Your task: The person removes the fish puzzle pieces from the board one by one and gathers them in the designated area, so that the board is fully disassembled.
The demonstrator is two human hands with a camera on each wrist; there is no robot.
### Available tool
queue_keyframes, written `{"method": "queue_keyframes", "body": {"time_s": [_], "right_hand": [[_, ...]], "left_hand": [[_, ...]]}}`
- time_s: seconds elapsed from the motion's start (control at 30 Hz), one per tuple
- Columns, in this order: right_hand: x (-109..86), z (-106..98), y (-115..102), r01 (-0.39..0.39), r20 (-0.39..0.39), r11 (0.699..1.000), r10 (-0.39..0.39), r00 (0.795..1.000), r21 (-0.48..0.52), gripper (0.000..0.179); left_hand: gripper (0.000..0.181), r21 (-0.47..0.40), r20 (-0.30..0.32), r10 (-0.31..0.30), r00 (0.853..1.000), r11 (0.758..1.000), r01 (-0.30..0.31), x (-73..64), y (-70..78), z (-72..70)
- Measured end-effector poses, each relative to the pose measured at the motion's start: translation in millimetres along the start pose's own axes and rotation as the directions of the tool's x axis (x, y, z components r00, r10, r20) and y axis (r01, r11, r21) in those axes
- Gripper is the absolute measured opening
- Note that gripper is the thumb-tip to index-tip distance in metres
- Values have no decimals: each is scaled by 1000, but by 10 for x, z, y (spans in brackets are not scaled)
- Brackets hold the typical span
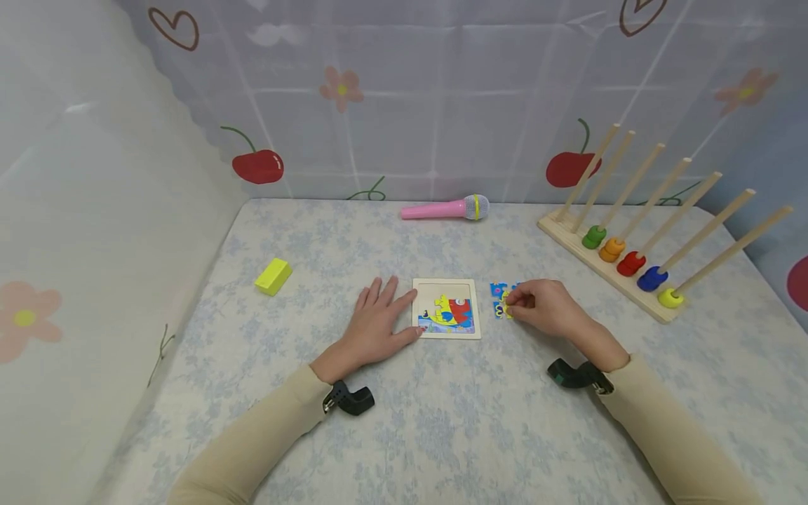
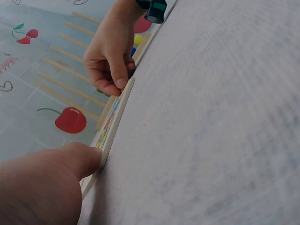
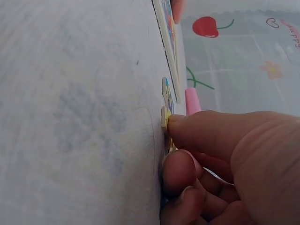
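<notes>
Where the puzzle pieces (image 1: 499, 288) lie: on the table (image 1: 467, 421), about midway between left and right edges, just beside the puzzle frame (image 1: 449, 337).
Right hand (image 1: 548, 308): our fingers pinch a yellow piece (image 3: 165, 119).
Left hand (image 1: 377, 324): we spread our fingers, thumb touching the frame.
Pink microphone (image 1: 435, 210): along the far edge.
Peg stand (image 1: 607, 269): near the far right corner.

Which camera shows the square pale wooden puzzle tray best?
The head view, since the square pale wooden puzzle tray shows there from above, all four sides visible. The left wrist view has it edge-on, partly behind the left hand; the right wrist view cuts it off at the top.
</notes>
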State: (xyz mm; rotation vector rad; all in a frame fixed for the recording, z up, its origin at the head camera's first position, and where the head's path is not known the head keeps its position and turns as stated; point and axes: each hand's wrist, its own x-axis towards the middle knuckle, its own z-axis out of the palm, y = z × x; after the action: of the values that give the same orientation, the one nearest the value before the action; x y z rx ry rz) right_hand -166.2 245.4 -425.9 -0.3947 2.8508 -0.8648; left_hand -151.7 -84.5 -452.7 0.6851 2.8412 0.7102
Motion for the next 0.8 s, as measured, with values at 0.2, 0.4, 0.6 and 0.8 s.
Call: {"method": "queue_keyframes", "body": {"time_s": [0.2,0.4,0.6,0.8], "right_hand": [[-8,2,10,0,-8,1000,0,1000,-2,6],[-18,-12,28,-9,-4,1000,9,1000,25,7],[-20,-14,37,-3,-4,1000,3,1000,30,7],[-10,-19,52,3,-4,1000,-3,1000,28,8]], "left_hand": [[70,-4,-2,2,1000,1000,-2,-5,3,0],[69,-7,-5,-4,1000,1000,4,-4,9,-1],[69,-14,-7,-2,1000,1000,2,-18,27,-18],[69,-6,-13,2,1000,1000,-2,-7,18,-10]]}}
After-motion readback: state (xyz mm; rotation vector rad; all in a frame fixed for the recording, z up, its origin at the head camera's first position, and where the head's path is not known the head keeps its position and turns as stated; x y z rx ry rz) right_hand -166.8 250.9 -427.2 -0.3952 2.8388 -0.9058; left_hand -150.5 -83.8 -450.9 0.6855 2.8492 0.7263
